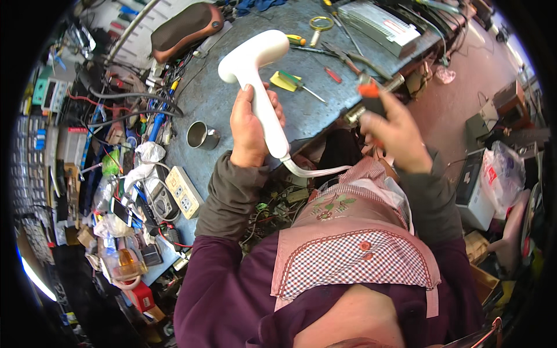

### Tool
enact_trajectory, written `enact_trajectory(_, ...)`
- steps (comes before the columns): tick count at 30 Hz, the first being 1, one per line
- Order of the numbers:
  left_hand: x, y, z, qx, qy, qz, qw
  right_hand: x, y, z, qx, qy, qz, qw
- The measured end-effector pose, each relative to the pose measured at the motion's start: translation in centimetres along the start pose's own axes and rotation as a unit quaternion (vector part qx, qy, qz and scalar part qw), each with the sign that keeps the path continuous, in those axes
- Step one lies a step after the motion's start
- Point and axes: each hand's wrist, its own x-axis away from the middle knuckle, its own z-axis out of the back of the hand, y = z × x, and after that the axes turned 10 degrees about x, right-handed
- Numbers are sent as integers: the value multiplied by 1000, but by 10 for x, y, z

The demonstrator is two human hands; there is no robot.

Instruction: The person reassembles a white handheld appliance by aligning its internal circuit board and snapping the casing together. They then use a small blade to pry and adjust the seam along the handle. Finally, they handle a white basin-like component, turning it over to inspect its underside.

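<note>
A white T-shaped handheld device [255,58], perhaps a massager, is raised over the bench with its cord trailing down rightward. My left hand [248,127] is closed round its long handle. Near the bench's right edge, my right hand [397,130] is closed on an orange-and-black handled tool [370,93], blurred, its exact kind unclear. Behind them lie a screwdriver with a green handle [293,81] on a yellow piece, pliers [348,58] and a small red object [332,73]. A metal cup [202,136] stands left of my left hand.
The blue-grey bench [203,98] carries a magnifier [319,26], a brown cushion [185,32] and a metal case [377,26]. Cluttered wires and a power strip [183,191] crowd the left. Boxes and a plastic bag [502,174] are at right, beside the pinkish floor [447,104].
</note>
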Motion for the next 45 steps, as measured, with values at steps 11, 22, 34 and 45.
enact_trajectory(11, 80, -85, -80, -58, -8, 16, 998, 131, 94, 36, -286, -161, -110, 938)
enact_trajectory(22, 93, -85, -52, -43, 77, 33, 996, 147, 101, 43, -316, -152, -96, 932)
enact_trajectory(34, 115, -97, -46, -29, 92, 99, 990, 109, 107, 18, -378, -140, -27, 915)
enact_trajectory(45, 111, -97, -50, 6, 109, 97, 989, 52, 125, 29, -396, -322, 7, 860)
